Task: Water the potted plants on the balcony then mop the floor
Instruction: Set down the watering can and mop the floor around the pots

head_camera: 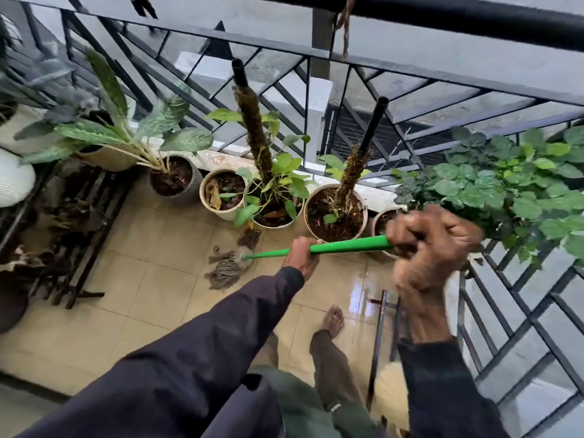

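Head view, looking down on the balcony: you hold the mop with both hands. Your left hand point(301, 255) grips the green mop handle point(347, 245) partway down its length, fingers wrapped over the top of the shaft. Your right hand point(433, 241) is clenched round the upper end of the same handle. This hand is motion-blurred, so finger detail is not legible, but the handle plainly runs into the fist. Both arms are in dark sleeves.

The handle slopes down and to the left to the mop head point(232, 265), a grey string bundle lying on the tiled floor point(151, 279) just in front of the row of pots. One clump of strands lies close to the base of the white pot with the leafy climber point(275, 225).

Pots stand along the foot of the railing point(442, 18). They are a grey pot point(196, 184) with broad variegated leaves, a cream pot point(218, 213) holding soil and dry leaf litter, the climber's pot, and a white pot with a moss pole point(306, 216). A further pot is partly hidden behind your right hand. A bushy green plant point(512, 191) overhangs at right. Soil in the pots looks dark.

Tiles near your bare foot point(331, 320) show a glossy wet sheen. A dark metal rack point(79, 222) stands at left.
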